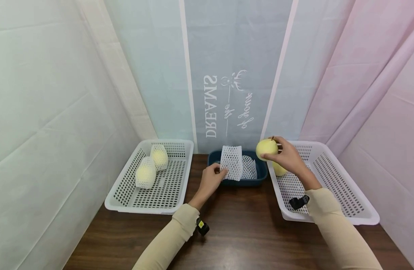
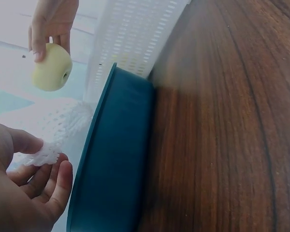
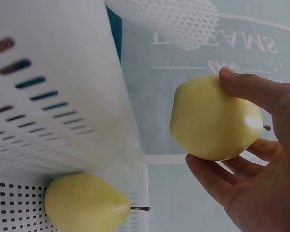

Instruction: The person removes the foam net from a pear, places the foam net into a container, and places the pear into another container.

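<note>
Showing at far left two net-wrapped pears [image 1: 145, 174] in a white basket [image 1: 146, 210]. Pinching a foam net [image 1: 232, 163] near its lower left edge with thumb and fingers of the left hand [image 1: 211, 180], just over a blue tray [image 1: 242, 183] with a second net [image 1: 249, 168] in it. Best, probably, to spread that flat-looking sleeve into a round mouth, keep the pinch light against tearing, and stay clear of the tray rim. Standing lengthwise upright; hard to tell whether open at the top. Gripping a bare pear [image 1: 265, 150] in the right hand [image 1: 288, 154], aloft between the tray and the second basket [image 1: 365, 219]. Better, likely, to align fruit and sleeve first, leading with the blunt end. Pointing stem up and palmward, blunt end down, long axis steep and slightly tilted. Revealing farther right another bare pear [image 1: 279, 169] by the second basket's left wall
</note>
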A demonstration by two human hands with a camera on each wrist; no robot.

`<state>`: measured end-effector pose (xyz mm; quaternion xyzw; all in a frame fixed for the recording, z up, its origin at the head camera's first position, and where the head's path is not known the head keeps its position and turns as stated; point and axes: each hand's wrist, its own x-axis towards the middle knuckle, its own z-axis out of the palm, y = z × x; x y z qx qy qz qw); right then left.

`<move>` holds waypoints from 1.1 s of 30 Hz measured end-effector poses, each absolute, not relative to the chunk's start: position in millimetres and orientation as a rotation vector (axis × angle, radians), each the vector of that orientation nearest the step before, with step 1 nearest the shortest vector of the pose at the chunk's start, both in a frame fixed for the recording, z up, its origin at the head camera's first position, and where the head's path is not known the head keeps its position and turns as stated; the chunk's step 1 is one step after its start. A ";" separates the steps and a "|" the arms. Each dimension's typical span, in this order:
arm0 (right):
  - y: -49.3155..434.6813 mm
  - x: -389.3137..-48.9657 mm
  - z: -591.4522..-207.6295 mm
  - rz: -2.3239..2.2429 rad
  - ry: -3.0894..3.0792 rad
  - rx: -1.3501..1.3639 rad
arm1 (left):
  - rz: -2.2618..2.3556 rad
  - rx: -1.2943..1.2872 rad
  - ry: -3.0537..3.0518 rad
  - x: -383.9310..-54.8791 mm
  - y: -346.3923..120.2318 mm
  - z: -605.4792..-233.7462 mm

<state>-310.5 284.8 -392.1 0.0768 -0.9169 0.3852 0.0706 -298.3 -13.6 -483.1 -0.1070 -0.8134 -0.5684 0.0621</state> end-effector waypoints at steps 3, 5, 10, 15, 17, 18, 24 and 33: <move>289.0 -312.8 -393.0 1.144 -2.757 0.218 | -1.713 -0.335 -2.462 -300.3 -11.1 -482.1; 292.0 -313.6 -393.0 1.135 -2.756 0.207 | -1.717 -0.343 -2.459 -301.5 -9.3 -481.0; 299.2 -314.2 -393.0 1.121 -2.758 0.186 | -1.716 -0.349 -2.454 -306.0 -4.8 -479.6; 306.2 -317.7 -395.1 1.130 -2.760 0.174 | -1.700 -0.342 -2.455 -311.0 -0.9 -479.7; 308.9 -319.2 -396.1 1.133 -2.760 0.169 | -1.698 -0.339 -2.461 -312.5 0.5 -479.5; 310.2 -319.7 -396.5 1.130 -2.761 0.163 | -1.694 -0.336 -2.468 -313.1 1.1 -479.1; 317.0 -322.9 -399.5 1.120 -2.767 0.130 | -1.689 -0.305 -2.496 -317.1 4.4 -478.3; 328.9 -326.7 -401.4 1.099 -2.761 0.086 | -1.690 -0.305 -2.523 -324.0 8.2 -481.7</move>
